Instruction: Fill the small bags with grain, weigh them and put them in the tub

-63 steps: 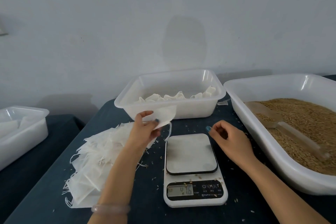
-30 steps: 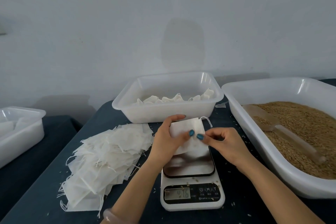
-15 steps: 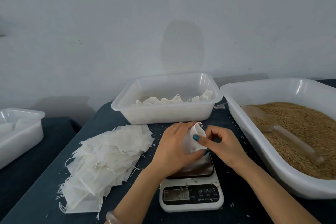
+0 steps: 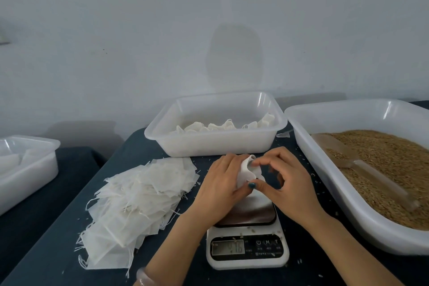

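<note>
Over dark table [image 4: 306, 262], curled left hand [image 4: 218, 190] and right hand [image 4: 292, 190] pinch small bag [image 4: 247, 172].

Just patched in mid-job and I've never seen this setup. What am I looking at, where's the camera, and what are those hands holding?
There is no robot here: a person works with bare hands, and the single picture comes from a camera on their head, looking forward and down. The left hand and right hand both pinch one small bag above the scale, seemingly opening its mouth. On the dark table, a pile of empty bags lies at left, a tub with bags in it stands behind, and a large tub of grain with a scoop stands at right. A third tub sits far left.
</note>
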{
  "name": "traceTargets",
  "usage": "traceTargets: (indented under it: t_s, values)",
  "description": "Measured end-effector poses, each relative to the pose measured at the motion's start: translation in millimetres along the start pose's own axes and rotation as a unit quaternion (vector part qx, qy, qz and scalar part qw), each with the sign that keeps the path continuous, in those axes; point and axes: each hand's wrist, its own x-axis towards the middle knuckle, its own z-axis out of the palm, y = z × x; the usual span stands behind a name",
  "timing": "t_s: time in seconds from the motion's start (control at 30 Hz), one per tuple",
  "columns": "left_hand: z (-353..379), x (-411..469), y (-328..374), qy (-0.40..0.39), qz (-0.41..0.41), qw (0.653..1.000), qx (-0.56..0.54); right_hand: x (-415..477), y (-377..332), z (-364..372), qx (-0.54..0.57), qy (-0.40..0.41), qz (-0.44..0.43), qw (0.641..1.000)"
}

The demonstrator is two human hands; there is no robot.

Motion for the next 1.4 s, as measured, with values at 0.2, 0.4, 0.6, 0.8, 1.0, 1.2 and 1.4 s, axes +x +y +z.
traceTargets:
  t_s: [0.2, 0.4, 0.6, 0.8, 1.0, 1.2, 1.4]
  values:
    - [0.7, -0.7, 2.4, 0.017, 0.023, 1.000, -0.005, -1.0, -2.6, 3.0, -0.068, 0.057, -0.087, 0.992]
    - [-0.2, 0.9, 7.2, 0.026, 0.004, 0.999, -0.038, -2.0, -10.9, 1.6, -0.137, 0.049, -0.157, 0.977]
    - [1.6, 2.2, 6.3, 0.014, -0.020, 0.994, -0.109, -2.1, -12.8, 1.6, -0.142, 0.067, -0.172, 0.972]
    - [-0.4, 0.7, 2.9, -0.004, -0.047, 0.985, -0.163, -1.6, -20.1, -0.2, -0.071, 0.078, -0.120, 0.987]
    - [2.3, 1.4, 0.5, 0.020, -0.074, 0.987, -0.139, 1.0, -19.7, -3.5, -0.031, 0.164, 0.050, 0.985]
    - [2.1, 0.5, -4.9, 0.030, -0.073, 0.991, -0.109, 21.9, -46.1, -16.4, -0.125, 0.061, 0.032, 0.990]
    - [1.4, 1.4, -9.8, 0.053, -0.090, 0.989, -0.100, 81.0, -24.9, -81.7, -0.295, -0.151, 0.129, 0.935]
